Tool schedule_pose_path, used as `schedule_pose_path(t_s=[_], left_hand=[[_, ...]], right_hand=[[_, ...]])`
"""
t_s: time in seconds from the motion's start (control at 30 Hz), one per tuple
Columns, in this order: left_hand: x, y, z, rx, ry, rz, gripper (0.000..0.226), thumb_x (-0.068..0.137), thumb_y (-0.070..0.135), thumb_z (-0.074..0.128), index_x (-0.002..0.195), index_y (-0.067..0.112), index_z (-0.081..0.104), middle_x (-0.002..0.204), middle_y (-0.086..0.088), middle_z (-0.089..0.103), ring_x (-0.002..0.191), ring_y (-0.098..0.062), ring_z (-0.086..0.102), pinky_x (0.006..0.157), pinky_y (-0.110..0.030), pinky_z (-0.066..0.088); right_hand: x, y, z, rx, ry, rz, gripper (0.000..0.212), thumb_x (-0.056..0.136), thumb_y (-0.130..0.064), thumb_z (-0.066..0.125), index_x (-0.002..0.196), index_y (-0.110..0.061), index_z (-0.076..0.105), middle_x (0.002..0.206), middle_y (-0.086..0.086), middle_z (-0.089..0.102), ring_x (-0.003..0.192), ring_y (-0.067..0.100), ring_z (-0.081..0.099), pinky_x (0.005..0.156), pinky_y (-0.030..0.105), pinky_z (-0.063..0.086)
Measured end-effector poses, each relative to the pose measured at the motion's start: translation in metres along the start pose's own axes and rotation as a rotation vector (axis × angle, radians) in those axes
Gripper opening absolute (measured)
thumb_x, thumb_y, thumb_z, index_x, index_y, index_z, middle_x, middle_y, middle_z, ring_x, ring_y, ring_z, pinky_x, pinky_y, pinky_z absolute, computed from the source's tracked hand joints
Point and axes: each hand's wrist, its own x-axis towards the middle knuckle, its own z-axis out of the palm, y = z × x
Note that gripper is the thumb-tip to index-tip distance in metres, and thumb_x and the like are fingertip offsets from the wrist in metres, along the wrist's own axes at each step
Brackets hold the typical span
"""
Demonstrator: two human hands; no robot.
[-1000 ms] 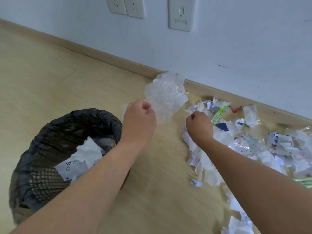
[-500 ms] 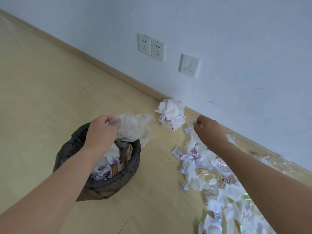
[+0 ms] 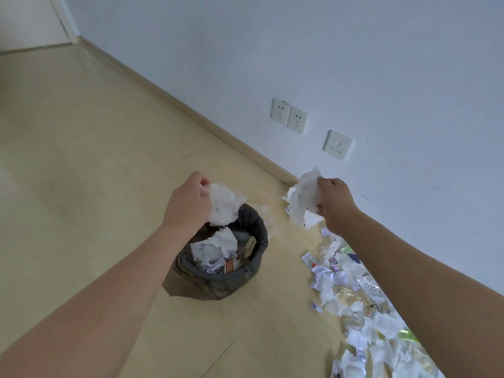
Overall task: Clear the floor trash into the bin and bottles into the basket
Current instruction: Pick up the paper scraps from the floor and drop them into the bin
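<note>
Paper scraps (image 3: 362, 304) litter floor beside bin (image 3: 218, 279).

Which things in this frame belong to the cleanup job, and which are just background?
Part of the job:
left hand gripping clear plastic wrap
right hand gripping crumpled tissue
lined bin
floor litter

Background:
double socket
wall plate
skirting board
</note>
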Motion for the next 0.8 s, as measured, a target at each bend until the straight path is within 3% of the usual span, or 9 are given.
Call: schedule_pose_path(t_s=[0.1,0.2,0.27,0.33,0.43,0.5,0.57,0.67,0.8], left_hand=[[-0.001,-0.019,-0.010,0.132,-0.004,0.094,0.026,0.097,0.006,0.038,0.115,0.018,0.053,0.087,-0.005,0.062,0.065,-0.022,0.057,0.060,-0.039,0.048],[0.001,-0.047,-0.001,0.205,-0.030,0.124,0.032,0.096,0.005,0.037,0.121,0.017,0.053,0.100,-0.004,0.061,0.078,-0.020,0.059,0.068,-0.037,0.051],[0.003,-0.066,0.014,0.248,-0.062,0.135,0.032,0.098,0.006,0.036,0.122,0.018,0.052,0.106,-0.005,0.059,0.080,-0.022,0.060,0.072,-0.040,0.053],[0.008,-0.086,0.032,0.306,-0.104,0.153,0.032,0.098,0.007,0.038,0.125,0.019,0.051,0.114,-0.003,0.055,0.085,-0.022,0.058,0.072,-0.033,0.050],[0.017,-0.120,0.069,0.404,-0.170,0.186,0.035,0.096,0.012,0.046,0.130,0.022,0.049,0.128,0.000,0.050,0.098,-0.019,0.058,0.072,-0.022,0.042],[0.021,-0.138,0.091,0.503,-0.263,0.174,0.037,0.093,0.016,0.053,0.129,0.022,0.049,0.129,-0.001,0.048,0.106,-0.021,0.056,0.081,-0.026,0.048],[0.026,-0.155,0.112,0.692,-0.394,0.160,0.036,0.091,0.018,0.055,0.127,0.020,0.051,0.126,-0.006,0.049,0.115,-0.027,0.051,0.092,-0.038,0.045],[0.034,-0.169,0.134,0.960,-0.545,0.185,0.037,0.092,0.024,0.052,0.128,0.019,0.054,0.133,-0.010,0.049,0.123,-0.031,0.041,0.101,-0.041,0.029],[0.042,-0.174,0.153,1.034,-0.692,0.135,0.047,0.088,0.035,0.054,0.133,0.022,0.051,0.137,-0.008,0.046,0.125,-0.030,0.034,0.102,-0.042,0.022]], right_hand=[[-0.010,-0.006,0.046,0.005,-0.083,0.010,0.035,0.098,-0.027,0.042,0.109,0.007,0.046,0.088,0.009,0.045,0.078,0.025,0.045,0.070,0.037,0.044],[-0.014,0.006,0.097,-0.086,-0.150,0.003,0.023,0.098,-0.027,0.041,0.080,-0.013,0.042,0.074,0.003,0.037,0.065,0.018,0.035,0.063,0.035,0.036],[-0.015,0.021,0.123,-0.176,-0.183,-0.021,0.023,0.098,-0.029,0.042,0.083,-0.012,0.045,0.074,0.002,0.042,0.063,0.018,0.038,0.063,0.034,0.038],[-0.012,0.039,0.147,-0.296,-0.215,-0.074,0.019,0.099,-0.028,0.042,0.096,-0.012,0.050,0.079,0.002,0.049,0.065,0.016,0.043,0.060,0.029,0.040],[0.004,0.077,0.175,-0.570,-0.265,-0.224,0.015,0.098,-0.025,0.043,0.092,-0.013,0.050,0.078,0.001,0.055,0.065,0.015,0.049,0.061,0.031,0.042],[0.016,0.103,0.185,-0.802,-0.320,-0.300,0.014,0.099,-0.024,0.042,0.090,-0.015,0.049,0.077,0.001,0.058,0.068,0.017,0.054,0.061,0.031,0.044],[0.028,0.127,0.192,-1.176,-0.381,-0.492,0.010,0.097,-0.019,0.044,0.089,-0.017,0.048,0.086,0.002,0.060,0.083,0.023,0.057,0.077,0.035,0.047],[0.037,0.149,0.202,-1.648,-0.420,-0.740,0.010,0.090,-0.017,0.053,0.095,-0.020,0.061,0.099,0.002,0.058,0.104,0.027,0.046,0.097,0.040,0.029],[0.049,0.163,0.208,-1.715,-0.462,-0.718,0.020,0.092,-0.022,0.048,0.099,-0.021,0.067,0.104,0.000,0.056,0.108,0.027,0.042,0.098,0.041,0.025]])
